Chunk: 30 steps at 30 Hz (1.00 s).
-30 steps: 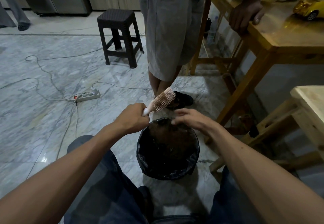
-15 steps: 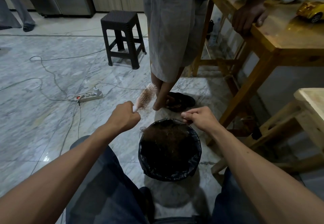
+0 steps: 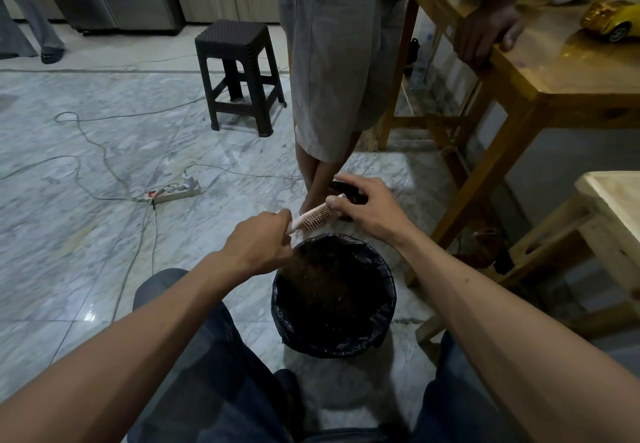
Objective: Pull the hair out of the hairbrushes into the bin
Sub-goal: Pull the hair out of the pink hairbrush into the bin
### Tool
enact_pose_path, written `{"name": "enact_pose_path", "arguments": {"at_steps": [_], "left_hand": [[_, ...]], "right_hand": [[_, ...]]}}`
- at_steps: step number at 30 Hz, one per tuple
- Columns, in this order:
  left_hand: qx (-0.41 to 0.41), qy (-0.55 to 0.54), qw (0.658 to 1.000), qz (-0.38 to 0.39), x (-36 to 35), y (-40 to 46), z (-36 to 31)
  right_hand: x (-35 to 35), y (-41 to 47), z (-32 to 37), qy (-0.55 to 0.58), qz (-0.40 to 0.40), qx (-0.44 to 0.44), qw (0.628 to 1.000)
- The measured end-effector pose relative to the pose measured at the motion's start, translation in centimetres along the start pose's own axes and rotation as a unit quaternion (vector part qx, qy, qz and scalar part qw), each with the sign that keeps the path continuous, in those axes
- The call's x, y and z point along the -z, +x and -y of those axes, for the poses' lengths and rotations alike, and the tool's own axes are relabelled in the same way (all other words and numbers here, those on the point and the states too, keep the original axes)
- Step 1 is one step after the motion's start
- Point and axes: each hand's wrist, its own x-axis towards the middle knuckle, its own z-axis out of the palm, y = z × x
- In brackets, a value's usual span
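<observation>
A pale pink hairbrush [image 3: 313, 220] lies almost level just above the far rim of the round black-lined bin [image 3: 384, 304], which stands on the floor between my knees and holds brown hair. My left hand [image 3: 259, 245] grips the brush handle. My right hand [image 3: 367, 210] is at the brush's far end, its thumb and fingers curled over the head of the brush. Whether any hair is between those fingers is hidden.
A person in grey shorts [image 3: 336, 61] stands right behind the bin, one hand on a wooden table [image 3: 554, 71] at the right. A second wooden table [image 3: 616, 207] is nearer right. A dark stool [image 3: 239, 71] and a power strip [image 3: 176, 193] with cables lie on the marble floor.
My left hand has swung the brush from upright down to level over the bin's far rim. My right hand has left the bin rim and come onto the brush head.
</observation>
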Motion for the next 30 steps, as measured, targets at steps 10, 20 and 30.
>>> {"name": "enact_pose_path", "arguments": {"at_steps": [10, 20, 30], "left_hand": [[0.022, -0.032, 0.999, 0.013, -0.5, 0.2, 0.4], [0.103, -0.077, 0.99, 0.049, -0.1, 0.9, 1.2], [0.045, -0.041, 0.998, 0.007, 0.4, 0.5, 0.2]], "right_hand": [[0.0, -0.6, -0.3, -0.01, -0.088, -0.044, 0.995], [1.2, 0.3, -1.4, 0.145, -0.23, -0.202, 0.941], [0.0, -0.6, -1.2, 0.132, -0.024, -0.219, 0.966]]}}
